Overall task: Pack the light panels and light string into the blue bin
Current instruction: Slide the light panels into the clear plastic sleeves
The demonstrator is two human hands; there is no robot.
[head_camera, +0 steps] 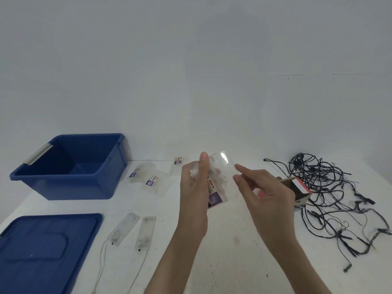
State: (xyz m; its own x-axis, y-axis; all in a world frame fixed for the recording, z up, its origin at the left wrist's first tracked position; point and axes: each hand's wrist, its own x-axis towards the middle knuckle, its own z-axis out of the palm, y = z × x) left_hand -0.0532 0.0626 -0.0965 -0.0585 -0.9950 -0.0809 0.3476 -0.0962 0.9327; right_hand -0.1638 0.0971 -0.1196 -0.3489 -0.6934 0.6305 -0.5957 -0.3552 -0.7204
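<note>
My left hand (196, 187) grips a clear plastic packet (218, 177) with a printed label, held upright above the table's middle. My right hand (263, 189) is beside it, its fingertips at the packet's right edge; a firm pinch cannot be made out. The open blue bin (91, 187) stands at the far left and looks empty. Two bare light panels (124, 229) (146, 233) with white leads lie in front of it. Three packaged panels (153, 181) lie between bin and hands. The dark light string (331, 196) is tangled at the right.
The bin's blue lid (42, 251) lies flat at the near left. A small open cardboard box (299, 189) with red and white print sits behind my right hand, against the string. A plain wall stands behind the white table (233, 240).
</note>
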